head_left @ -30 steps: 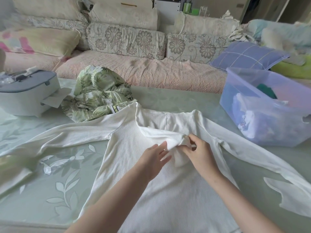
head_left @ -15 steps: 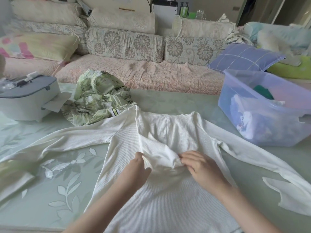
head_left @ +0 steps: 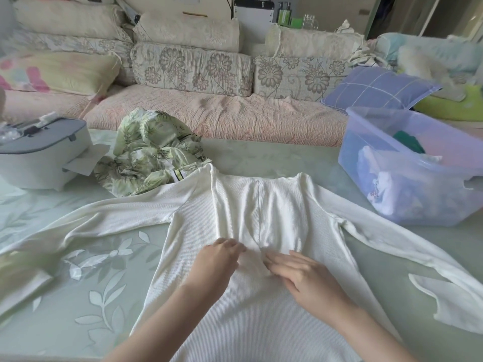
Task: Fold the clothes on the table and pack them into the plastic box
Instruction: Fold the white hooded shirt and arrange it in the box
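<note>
White ribbed long-sleeved top (head_left: pixel 261 205) spread flat on pale green leaf-print table (head_left: pixel 104 296), sleeves out. Right hand (head_left: pixel 308 280) flat, fingers straight, pressing folded-down neck fabric. Left hand (head_left: pixel 218 259) on same fold, fingers bent; grip unclear. Translucent plastic box (head_left: pixel 351 152) beside right sleeve. Crumpled green leaf-print garment (head_left: pixel 151 158) touching left shoulder.

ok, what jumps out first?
A white long-sleeved top lies spread across the table, with the left hand and right hand resting on its folded-down neck. A translucent plastic box holding clothes stands at the right; a crumpled green leaf-print garment lies behind it on the left.
</note>
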Motion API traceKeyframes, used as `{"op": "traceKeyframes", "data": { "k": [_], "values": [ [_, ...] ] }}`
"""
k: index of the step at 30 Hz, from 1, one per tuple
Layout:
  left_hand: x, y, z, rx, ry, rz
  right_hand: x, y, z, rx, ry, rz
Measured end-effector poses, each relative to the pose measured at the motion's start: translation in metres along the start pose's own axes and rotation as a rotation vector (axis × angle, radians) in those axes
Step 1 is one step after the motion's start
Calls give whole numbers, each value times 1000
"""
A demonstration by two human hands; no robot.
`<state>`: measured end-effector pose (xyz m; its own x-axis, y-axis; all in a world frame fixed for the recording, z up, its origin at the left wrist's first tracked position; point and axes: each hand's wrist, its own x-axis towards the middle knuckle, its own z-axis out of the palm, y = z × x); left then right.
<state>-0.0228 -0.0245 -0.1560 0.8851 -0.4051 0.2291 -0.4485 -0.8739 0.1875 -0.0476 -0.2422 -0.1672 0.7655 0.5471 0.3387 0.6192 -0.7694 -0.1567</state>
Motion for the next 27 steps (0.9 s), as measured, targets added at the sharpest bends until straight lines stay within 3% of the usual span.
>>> {"op": "traceKeyframes", "data": {
  "k": [3,6,8,11,14,17,23,27],
  "values": [
    [2,-1,-1,-32,75,-63,-8,5,-6,131,-30,64],
    [4,-6,1,-49,177,0,7,2,-21,385,-7,248],
    [8,-3,-2,9,215,41,25,-2,-24,363,-72,331],
    [12,5,-6,-104,-22,-64,44,-9,-13,225,-286,429],
    [5,2,6,20,-280,-118,41,-10,6,93,-487,473],
    [4,1,12,41,-369,-146,35,-7,13,54,-513,495],
    [3,-7,-4,-279,-228,-187,42,-11,6,80,-489,523],
    [-8,-31,-25,-351,-75,-276,69,-39,6,119,-402,449]
  ]
}}
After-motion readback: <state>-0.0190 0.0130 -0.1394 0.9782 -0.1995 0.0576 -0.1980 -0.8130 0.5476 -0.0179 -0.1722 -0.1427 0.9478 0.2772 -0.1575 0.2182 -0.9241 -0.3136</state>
